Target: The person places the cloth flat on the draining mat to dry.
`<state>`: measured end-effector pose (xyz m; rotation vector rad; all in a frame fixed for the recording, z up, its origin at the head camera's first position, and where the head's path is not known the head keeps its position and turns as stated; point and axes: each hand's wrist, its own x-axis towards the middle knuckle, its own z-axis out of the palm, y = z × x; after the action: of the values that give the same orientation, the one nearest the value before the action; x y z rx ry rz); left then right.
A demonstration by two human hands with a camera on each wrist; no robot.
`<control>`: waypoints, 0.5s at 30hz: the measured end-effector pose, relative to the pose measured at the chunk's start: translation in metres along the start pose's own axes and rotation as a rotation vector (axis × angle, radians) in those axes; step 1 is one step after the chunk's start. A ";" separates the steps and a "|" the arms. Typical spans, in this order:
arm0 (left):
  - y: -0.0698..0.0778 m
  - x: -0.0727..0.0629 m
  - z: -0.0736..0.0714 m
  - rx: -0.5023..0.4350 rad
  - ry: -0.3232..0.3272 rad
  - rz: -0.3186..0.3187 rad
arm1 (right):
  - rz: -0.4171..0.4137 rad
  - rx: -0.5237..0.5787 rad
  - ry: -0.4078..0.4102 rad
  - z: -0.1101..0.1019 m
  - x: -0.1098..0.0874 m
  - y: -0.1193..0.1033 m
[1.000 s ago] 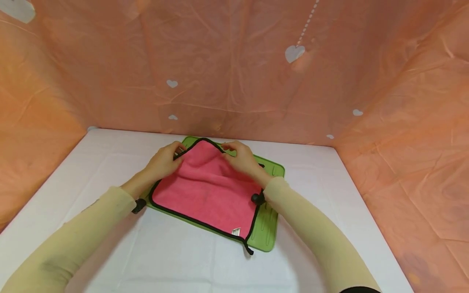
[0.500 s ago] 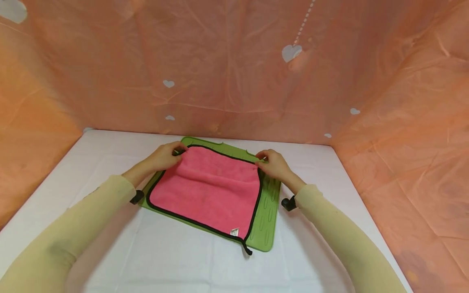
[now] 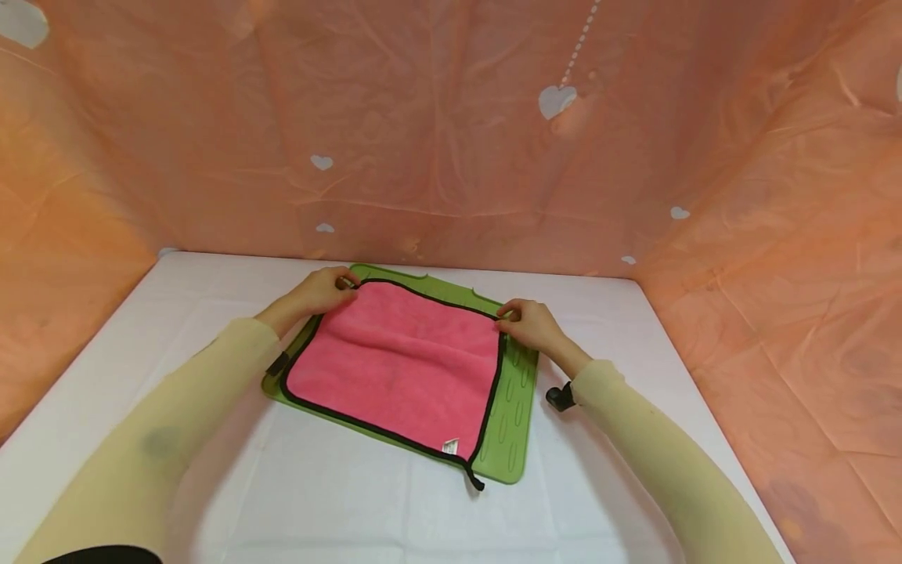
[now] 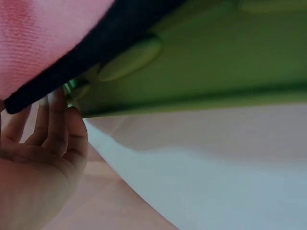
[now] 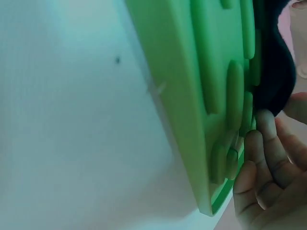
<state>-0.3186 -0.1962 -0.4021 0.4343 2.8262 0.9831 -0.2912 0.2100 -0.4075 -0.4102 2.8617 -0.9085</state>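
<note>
A pink cloth (image 3: 402, 368) with black edging lies spread over a green mat (image 3: 517, 407) with raised oval ridges. My left hand (image 3: 319, 293) pinches the cloth's far left corner; the left wrist view shows thumb and fingers of that hand (image 4: 43, 148) at the black edging (image 4: 62, 72). At the far right corner, my right hand (image 3: 535, 325) pinches the cloth, and in the right wrist view its fingertips (image 5: 265, 122) meet the dark edging (image 5: 277, 72). A shallow crease crosses the cloth. Its black loop (image 3: 475, 479) hangs past the mat's near edge.
The mat rests on a white-covered table (image 3: 338, 501). Orange plastic sheeting with pale hearts (image 3: 437, 157) rises behind the table and at both sides. A small white label (image 3: 450, 446) sits near the cloth's near right corner.
My right hand has moved right from near the cloth's middle far edge to its far right corner. The raised far edge is now pulled out flat. My left hand has barely shifted.
</note>
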 end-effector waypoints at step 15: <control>0.007 0.008 0.005 -0.008 0.076 0.014 | -0.060 0.077 0.149 0.001 -0.008 0.010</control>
<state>-0.3233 -0.1859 -0.4014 0.4258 2.8888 1.0355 -0.2853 0.2199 -0.4141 -0.4406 2.9494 -1.0998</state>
